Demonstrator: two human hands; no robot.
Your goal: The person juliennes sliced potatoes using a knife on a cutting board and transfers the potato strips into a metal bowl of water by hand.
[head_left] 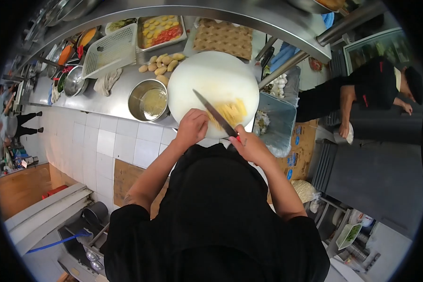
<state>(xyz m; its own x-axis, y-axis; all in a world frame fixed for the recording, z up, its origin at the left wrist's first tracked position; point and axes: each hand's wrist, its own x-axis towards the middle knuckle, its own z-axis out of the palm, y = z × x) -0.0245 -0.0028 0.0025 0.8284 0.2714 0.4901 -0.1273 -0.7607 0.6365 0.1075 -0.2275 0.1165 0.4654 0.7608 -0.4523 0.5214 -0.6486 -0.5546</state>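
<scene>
My right hand (251,144) is closed round the red handle of a kitchen knife (215,112). The blade slants up and left across a round white cutting board (197,70). Cut potato strips (233,112) lie in a pile to the right of the blade, with some close to its left side. Just left of the knife, my left hand (192,126) rests at the board's near edge with its fingers curled in; what they hold is hidden. Beside the board stands a steel pot (148,101) with yellowish pieces in liquid. Several whole potatoes (162,63) lie behind it.
Behind the board are an egg tray (222,37), a tray of yellow and red cut pieces (160,31) and a white perforated basket (110,50). A steel shelf (249,21) overhangs the counter. A lined bin (275,120) stands right; another person (366,89) works beyond it.
</scene>
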